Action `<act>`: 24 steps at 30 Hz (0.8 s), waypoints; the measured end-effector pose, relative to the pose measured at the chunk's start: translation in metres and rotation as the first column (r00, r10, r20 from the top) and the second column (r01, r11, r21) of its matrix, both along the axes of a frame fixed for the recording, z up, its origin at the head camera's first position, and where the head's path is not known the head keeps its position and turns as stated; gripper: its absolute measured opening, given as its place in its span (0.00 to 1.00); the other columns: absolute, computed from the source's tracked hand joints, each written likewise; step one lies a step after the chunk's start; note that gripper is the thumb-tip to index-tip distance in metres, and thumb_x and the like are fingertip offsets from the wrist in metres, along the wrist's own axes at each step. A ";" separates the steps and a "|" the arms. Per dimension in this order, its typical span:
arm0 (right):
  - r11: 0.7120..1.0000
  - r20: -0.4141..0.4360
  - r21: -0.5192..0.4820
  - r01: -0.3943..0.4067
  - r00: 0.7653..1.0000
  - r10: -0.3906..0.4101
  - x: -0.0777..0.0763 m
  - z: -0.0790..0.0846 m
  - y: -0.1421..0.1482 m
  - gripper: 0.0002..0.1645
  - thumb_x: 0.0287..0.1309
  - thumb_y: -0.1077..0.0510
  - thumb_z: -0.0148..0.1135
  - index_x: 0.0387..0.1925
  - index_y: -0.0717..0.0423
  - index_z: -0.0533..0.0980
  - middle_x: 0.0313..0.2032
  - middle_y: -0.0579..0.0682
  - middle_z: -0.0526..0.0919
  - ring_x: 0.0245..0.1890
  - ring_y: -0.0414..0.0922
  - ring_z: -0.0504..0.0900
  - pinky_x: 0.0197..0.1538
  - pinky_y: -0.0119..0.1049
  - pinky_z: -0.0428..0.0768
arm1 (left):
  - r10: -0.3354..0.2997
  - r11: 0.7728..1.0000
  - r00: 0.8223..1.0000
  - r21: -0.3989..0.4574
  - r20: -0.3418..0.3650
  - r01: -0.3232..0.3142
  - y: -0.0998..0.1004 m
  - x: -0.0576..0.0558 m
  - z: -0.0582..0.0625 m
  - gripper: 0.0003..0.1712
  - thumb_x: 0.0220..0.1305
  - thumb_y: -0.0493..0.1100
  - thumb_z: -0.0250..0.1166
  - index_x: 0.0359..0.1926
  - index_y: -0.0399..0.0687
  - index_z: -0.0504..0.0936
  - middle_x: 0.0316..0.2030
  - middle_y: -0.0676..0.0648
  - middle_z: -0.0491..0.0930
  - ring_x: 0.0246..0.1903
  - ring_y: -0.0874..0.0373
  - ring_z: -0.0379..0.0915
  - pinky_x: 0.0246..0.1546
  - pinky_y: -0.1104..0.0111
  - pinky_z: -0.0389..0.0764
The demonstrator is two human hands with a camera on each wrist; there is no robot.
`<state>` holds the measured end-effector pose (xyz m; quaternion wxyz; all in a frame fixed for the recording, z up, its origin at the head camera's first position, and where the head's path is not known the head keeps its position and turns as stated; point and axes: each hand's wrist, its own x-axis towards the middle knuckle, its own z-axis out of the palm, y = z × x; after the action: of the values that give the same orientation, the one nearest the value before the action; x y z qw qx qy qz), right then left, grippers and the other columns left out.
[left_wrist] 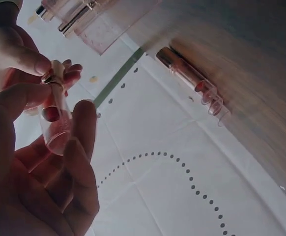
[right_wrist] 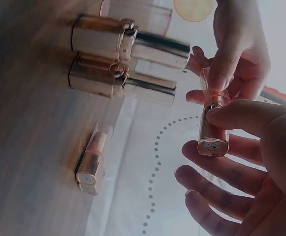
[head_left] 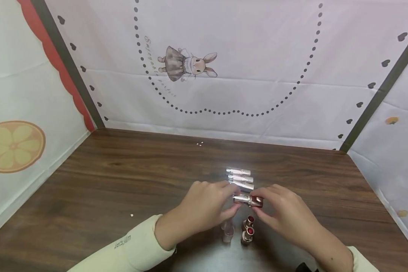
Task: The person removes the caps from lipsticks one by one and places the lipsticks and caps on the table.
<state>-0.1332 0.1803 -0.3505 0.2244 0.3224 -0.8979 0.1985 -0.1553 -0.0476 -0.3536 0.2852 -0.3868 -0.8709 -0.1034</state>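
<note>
Held item: one lipstick (head_left: 245,199), raised between both hands above the table (head_left: 149,166), lying roughly crosswise to the person. Clear cap (left_wrist: 59,136) toward the left, glossy base (right_wrist: 213,133) toward the right; bullet visible inside the cap. Cannot tell whether the cap is fully seated.

Left hand (head_left: 207,204): grip narrowed to the cap's width, thumb and fingers pinching it. Right hand (head_left: 283,209): grip likewise narrow, thumb and fingertips on the base; in the right wrist view the remaining fingers spread loosely below. A round label shows on the base's end.

Beyond the hands: three capped lipsticks (head_left: 240,178) lying flat side by side, nearly parallel, base ends toward the right. The nearest is just beyond the left fingertips.

Nearer the person: two uncapped lipsticks (head_left: 247,237) standing upright, one behind the other, red bullets exposed. Just left of them, clear caps (head_left: 228,233) near the left hand, partly hidden; count uncertain.

Surroundings: wood-grain tabletop, a few small white bits (head_left: 132,215) on it. White fabric (head_left: 258,49) behind, printed with a rabbit in a dress (head_left: 187,65) and dotted lines; side fabric at left carries an orange-slice print (head_left: 15,146). Pale sleeves (head_left: 122,249) on both arms.
</note>
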 end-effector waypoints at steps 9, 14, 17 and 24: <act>1.000 0.082 0.011 0.023 0.996 -0.023 -0.004 -0.006 -0.001 0.19 0.44 0.62 0.78 0.39 0.43 0.82 0.29 0.33 0.79 0.27 0.29 0.68 0.28 0.25 0.68 | 0.044 0.998 0.991 -0.046 0.128 -0.039 -0.008 0.000 0.001 0.12 0.56 0.54 0.72 0.40 0.58 0.84 0.31 0.62 0.87 0.12 0.70 0.60 0.13 0.78 0.53; 1.000 0.116 0.017 0.025 0.993 -0.027 -0.007 -0.011 -0.001 0.19 0.45 0.62 0.77 0.40 0.44 0.81 0.29 0.34 0.79 0.26 0.27 0.67 0.27 0.25 0.68 | 0.062 0.998 0.984 -0.042 0.169 -0.056 -0.011 0.000 -0.002 0.13 0.56 0.53 0.72 0.41 0.58 0.83 0.32 0.60 0.88 0.12 0.69 0.63 0.12 0.78 0.54; 0.999 0.124 0.021 0.030 0.992 -0.032 -0.008 -0.014 0.001 0.19 0.45 0.61 0.78 0.40 0.44 0.81 0.29 0.35 0.80 0.26 0.27 0.68 0.27 0.25 0.68 | 0.051 0.998 0.982 -0.030 0.183 -0.047 -0.011 -0.001 -0.004 0.13 0.57 0.53 0.71 0.41 0.57 0.82 0.33 0.59 0.87 0.12 0.70 0.60 0.13 0.79 0.54; 0.999 0.095 0.008 0.031 0.995 -0.032 -0.010 -0.019 0.003 0.19 0.45 0.59 0.79 0.40 0.42 0.82 0.35 0.36 0.80 0.33 0.34 0.79 0.34 0.32 0.78 | 0.051 0.999 0.985 0.002 0.166 -0.052 -0.009 0.000 -0.009 0.13 0.57 0.53 0.73 0.41 0.58 0.84 0.33 0.56 0.75 0.13 0.70 0.57 0.14 0.78 0.55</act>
<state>-0.1434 0.1837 -0.3697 0.1834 0.2992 -0.9133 0.2069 -0.1557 -0.0571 -0.3630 0.2154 -0.3534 -0.9009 -0.1306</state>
